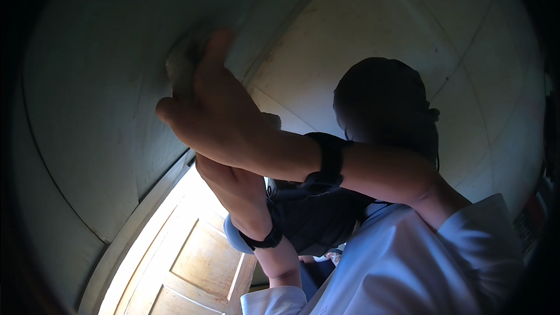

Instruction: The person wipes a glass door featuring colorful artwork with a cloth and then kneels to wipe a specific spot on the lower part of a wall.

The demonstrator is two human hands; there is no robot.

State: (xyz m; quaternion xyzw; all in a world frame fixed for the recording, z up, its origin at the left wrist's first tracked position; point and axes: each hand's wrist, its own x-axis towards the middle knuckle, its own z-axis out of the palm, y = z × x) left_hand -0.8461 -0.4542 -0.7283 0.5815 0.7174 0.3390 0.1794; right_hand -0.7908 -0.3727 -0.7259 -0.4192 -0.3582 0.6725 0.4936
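My right hand [218, 105] reaches across the view to a dull grey-green panel [87, 96]. Its thumb and fingers are closed around a grey pad or block [180, 72], blurred and held at the panel's surface. Below it, partly covered by my right forearm, is my left hand [234, 181]. Its fingers are hidden, so what it holds or touches cannot be made out. A small grey edge of some object [272, 120] shows just above my right wrist. Both wrists wear black straps, the right one [330, 162] and the left one [267, 240].
Another person [385, 100] in a dark head covering is close behind my right forearm. Dark fabric [315, 218] lies between my arms. A bright opening with a panelled wooden door [201, 258] is at lower left. Pale, seamed panels [477, 74] rise at right.
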